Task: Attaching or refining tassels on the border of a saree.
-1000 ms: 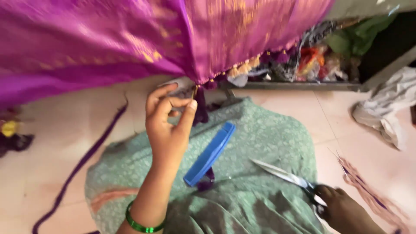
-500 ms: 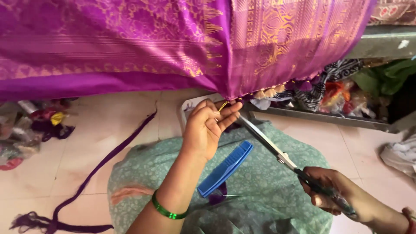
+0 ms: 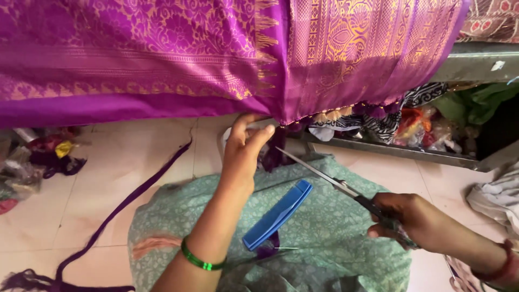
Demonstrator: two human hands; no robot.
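Under purple cloth (image 3: pixel 162 59), left hand (image 3: pixel 243 154) pinches fringe (image 3: pixel 281 132).

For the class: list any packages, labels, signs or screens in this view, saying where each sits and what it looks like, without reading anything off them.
Sticker or label: small white scrap on the grey metal ledge, upper right.
Crumpled wrappers or bags: red, orange and clear, under that ledge among cloth; too blurred to tell more.
Yellow wrapper-like scrap: on the floor, far left.
No signs or screens.
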